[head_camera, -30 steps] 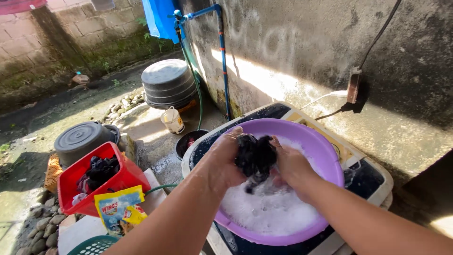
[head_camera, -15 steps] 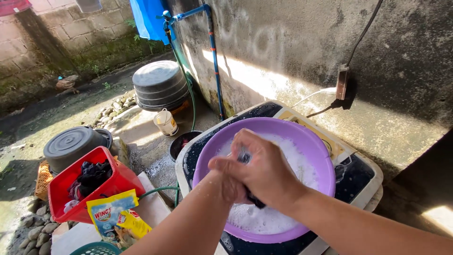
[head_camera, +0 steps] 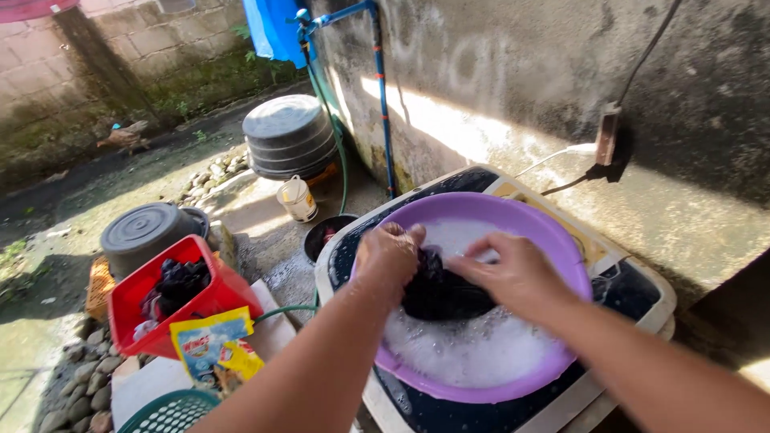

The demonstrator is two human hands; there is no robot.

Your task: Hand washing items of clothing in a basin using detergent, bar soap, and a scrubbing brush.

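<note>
A purple basin [head_camera: 561, 240] on a washer [head_camera: 634, 301] holds suds and a dark wet cloth [head_camera: 441, 293], bunched at its near left. The left hand [head_camera: 389, 261] grips it closed; the right hand [head_camera: 513, 277] pinches it, fingers partly spread. A red bin [head_camera: 220, 293] holds dark clothes [head_camera: 176, 285]. The cloth's lower part is sunk in foam.

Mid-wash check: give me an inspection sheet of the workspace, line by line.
Surface: purple basin of suds sits on a washing machine top.
Job's things: dark wet cloth in the basin.
Clutter: red tub of dark clothes, yellow detergent packets, grey basins, small white bucket.
Grippers: left hand and right hand both grip the cloth.
Cables: black cable to wall socket; green hose.
Surroundings: stained concrete wall, blue pipe.
</note>
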